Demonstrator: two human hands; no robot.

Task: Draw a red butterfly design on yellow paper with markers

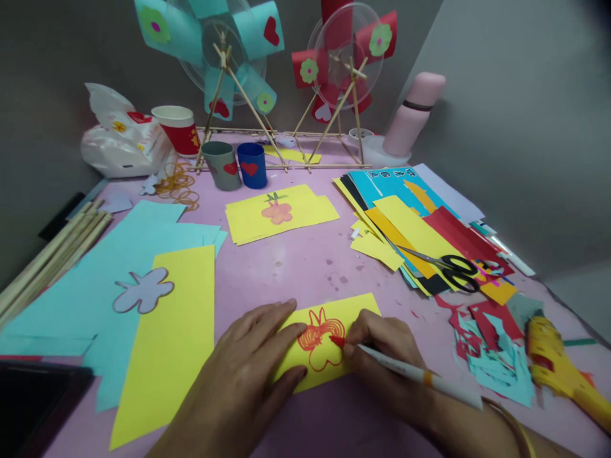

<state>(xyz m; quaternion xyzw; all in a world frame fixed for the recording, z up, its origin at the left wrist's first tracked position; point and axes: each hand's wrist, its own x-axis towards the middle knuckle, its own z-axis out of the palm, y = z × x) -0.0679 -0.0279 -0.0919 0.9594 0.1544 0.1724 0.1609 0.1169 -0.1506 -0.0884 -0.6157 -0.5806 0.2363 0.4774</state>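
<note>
My right hand (391, 353) is closed around a white marker pen (424, 376) with a red tip. The tip touches a small yellow card (353, 308) at the right side of a red butterfly drawing (321, 340). Curved red lines fill its upper wings, while the lower wings are only outlined. My left hand (260, 356) lies with fingers spread on the card's left side, pressing it to the table. Left of that hand is a larger yellow sheet (176, 350), with a pale butterfly cutout (143, 291) lying partly on it.
Behind the card lie yellow sheets (305, 213) bearing a pink butterfly. Scissors (446, 264) rest on coloured papers at right, near paper scraps (496, 356) and a yellow glue gun (556, 362). Small cups (252, 165) and two paper wheels (224, 57) stand at the back.
</note>
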